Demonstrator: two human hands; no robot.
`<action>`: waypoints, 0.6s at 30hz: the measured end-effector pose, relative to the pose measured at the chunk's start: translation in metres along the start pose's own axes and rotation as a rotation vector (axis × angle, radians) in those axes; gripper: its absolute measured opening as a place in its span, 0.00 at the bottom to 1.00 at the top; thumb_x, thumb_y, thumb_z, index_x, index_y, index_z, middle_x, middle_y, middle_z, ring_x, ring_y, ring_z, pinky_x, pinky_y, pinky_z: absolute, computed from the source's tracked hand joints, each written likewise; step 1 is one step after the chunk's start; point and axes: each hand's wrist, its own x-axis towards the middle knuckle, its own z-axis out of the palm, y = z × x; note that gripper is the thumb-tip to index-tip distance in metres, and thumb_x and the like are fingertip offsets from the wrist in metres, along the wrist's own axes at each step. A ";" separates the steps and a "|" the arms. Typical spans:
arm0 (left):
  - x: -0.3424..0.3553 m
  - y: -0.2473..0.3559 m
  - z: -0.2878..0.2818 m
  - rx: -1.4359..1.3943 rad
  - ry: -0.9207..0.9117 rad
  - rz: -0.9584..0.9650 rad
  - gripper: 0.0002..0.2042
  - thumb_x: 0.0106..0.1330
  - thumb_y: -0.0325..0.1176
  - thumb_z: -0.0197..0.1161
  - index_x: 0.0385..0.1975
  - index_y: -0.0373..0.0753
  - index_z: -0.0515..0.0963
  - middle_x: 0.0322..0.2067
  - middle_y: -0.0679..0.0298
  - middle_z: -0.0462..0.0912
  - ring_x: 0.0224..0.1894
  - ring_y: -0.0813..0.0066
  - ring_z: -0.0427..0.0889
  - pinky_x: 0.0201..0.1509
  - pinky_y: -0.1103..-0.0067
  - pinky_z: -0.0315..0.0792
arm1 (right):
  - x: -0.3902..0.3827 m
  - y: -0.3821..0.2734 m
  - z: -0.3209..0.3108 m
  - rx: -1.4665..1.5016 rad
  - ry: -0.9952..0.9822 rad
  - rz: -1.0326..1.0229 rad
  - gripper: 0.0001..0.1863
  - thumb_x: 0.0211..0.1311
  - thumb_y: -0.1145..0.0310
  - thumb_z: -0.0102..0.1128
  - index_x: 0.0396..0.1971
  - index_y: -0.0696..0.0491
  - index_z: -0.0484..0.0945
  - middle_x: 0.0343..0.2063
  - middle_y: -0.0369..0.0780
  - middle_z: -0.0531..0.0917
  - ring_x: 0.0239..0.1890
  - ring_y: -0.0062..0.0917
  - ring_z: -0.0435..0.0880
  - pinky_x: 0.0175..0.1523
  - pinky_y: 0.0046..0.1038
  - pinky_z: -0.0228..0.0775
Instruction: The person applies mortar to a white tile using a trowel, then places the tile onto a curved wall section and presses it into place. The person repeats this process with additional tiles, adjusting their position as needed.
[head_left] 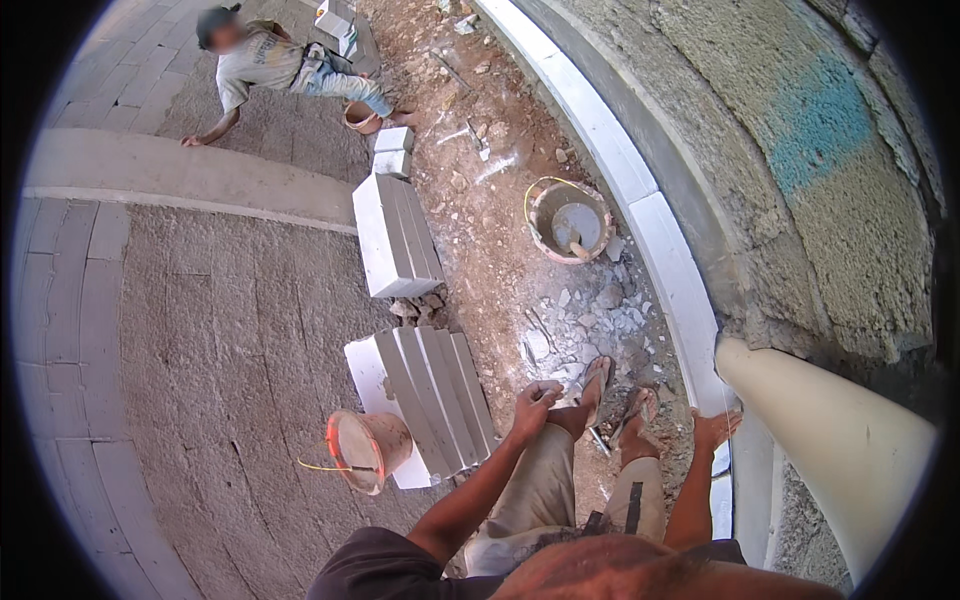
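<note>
My right hand point(714, 429) rests against the inner side and top of a curved row of white blocks point(655, 235), fingers stretched out. Beside it a thin string point(722, 385) runs along the row. Over my bent left knee is my left hand point(538, 397), its fingers curled together. Whatever it may hold is too small to make out. White broken block pieces point(570, 325) lie on the ground just beyond my sandalled feet. Farther off stands a bucket point(570, 221) with grey mortar and a handled tool in it.
Stacked light blocks point(420, 400) stand at my left, with an orange-rimmed bucket point(368, 450) beside them. Farther along are more blocks point(395, 235). A thick cream pipe point(820, 430) slants at the right by a rough wall point(740, 130). Another person point(265, 65) leans on the left wall.
</note>
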 end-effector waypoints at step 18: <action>0.199 0.024 0.176 -0.007 -0.355 0.081 0.53 0.52 0.38 0.82 0.73 0.26 0.53 0.64 0.41 0.71 0.67 0.53 0.73 0.69 0.63 0.70 | -0.087 -0.047 0.007 0.180 0.093 -0.148 0.55 0.26 0.60 0.88 0.63 0.53 0.70 0.60 0.50 0.70 0.68 0.53 0.63 0.77 0.50 0.54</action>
